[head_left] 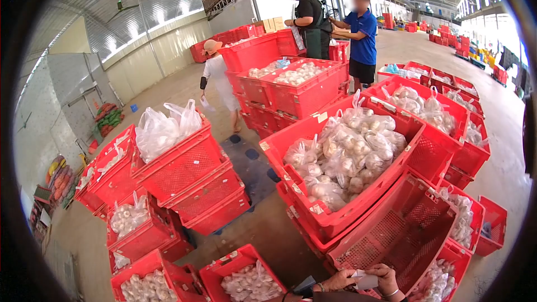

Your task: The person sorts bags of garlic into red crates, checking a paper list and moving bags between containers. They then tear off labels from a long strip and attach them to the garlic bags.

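Note:
At the bottom edge, right of centre, my left hand [338, 281] and my right hand [384, 277] are close together, with a small white slip [366, 281] between them. The fingers of both are closed on it. Below them the view ends. Just above the hands an empty red crate [391, 240] lies tilted, its mesh inside showing. Behind it a large red crate [279, 156] is heaped with clear plastic bags of white bulbs [352, 151]. To the left of my hands, a low red crate [215, 273] holds loose white bulbs [251, 284].
Stacked red crates [184, 173] stand at left, bags on top. More stacks [305, 98] rise ahead, and others [442, 151] at right. Two people [313, 22] [363, 36] stand behind the stacks; another person [221, 78] in a hat is at centre left. Net sacks [109, 117] lie by the wall.

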Available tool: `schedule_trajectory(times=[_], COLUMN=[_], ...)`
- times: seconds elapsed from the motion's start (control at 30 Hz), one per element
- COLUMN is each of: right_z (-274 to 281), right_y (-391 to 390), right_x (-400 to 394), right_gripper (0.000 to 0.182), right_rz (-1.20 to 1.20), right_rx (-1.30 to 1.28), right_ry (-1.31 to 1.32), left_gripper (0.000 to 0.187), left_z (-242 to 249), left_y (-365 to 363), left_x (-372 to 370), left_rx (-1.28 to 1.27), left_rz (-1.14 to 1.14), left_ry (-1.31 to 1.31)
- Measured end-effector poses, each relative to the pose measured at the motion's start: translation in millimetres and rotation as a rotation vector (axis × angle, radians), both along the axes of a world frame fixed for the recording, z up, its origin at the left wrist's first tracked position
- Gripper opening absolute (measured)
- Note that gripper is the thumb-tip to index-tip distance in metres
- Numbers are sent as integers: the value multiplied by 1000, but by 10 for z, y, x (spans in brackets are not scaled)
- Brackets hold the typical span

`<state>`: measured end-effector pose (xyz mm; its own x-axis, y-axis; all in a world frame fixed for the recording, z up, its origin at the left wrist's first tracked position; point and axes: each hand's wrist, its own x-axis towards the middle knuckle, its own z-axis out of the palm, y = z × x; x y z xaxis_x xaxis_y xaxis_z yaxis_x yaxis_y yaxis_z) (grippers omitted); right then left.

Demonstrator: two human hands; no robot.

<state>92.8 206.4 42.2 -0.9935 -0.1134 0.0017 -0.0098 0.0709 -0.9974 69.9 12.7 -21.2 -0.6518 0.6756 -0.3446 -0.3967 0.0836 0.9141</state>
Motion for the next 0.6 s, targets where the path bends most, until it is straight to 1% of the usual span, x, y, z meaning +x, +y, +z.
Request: schedule_trajectory(times=[0.07, 0.17, 0.23, 0.27, 0.33, 0.37, 0.43, 0.47, 0.5, 0.53, 0.57, 0.6], right_z=[-43, -81, -99, -64, 126, 136, 95, 34, -36, -120, -194, -248], right_y=[39, 103, 188, 209, 224, 225, 216, 208, 203, 220, 254, 303], right_x=[2, -7, -31, -18, 2, -25, -50, -42, -53, -56, -15, -14], right_gripper=[17, 19, 20, 20, 22, 22, 25, 23, 23, 17, 14, 19], right_rz=[-16, -5, -78, -82, -162, -166, -120, -99, -140, -55, 9, 41], right_rx=[1, -75, -89, -90, -512, -516, -261, -103, -117, -20, 69, 366], right_ry=[-13, -10, -52, -53, -257, -258, -273, -297, -312, -311, -326, -108], left_gripper=[32, 31, 30, 30, 29, 29, 27, 27, 27, 26, 25, 26], left_z=[-7, 74, 307, 322, 328, 288, 127, 46, -45, -147, 27, -71], left_y=[37, 86, 80, 78, 75, 87, 117, 105, 104, 143, 156, 146], left_x=[-15, -27, -56, -81, -135, -148, -150, -183, -210, -155, -128, -124], left_rx=[-20, 48, 65, 64, 7, 3, -136, -142, -34, 73, 52, -33], left_rz=[-14, 25, 43, 38, -8, -13, -71, -97, -67, -58, 7, 52], left_ry=[32, 47, 64, 63, 47, 45, 160, 152, 138, 107, 76, 264])
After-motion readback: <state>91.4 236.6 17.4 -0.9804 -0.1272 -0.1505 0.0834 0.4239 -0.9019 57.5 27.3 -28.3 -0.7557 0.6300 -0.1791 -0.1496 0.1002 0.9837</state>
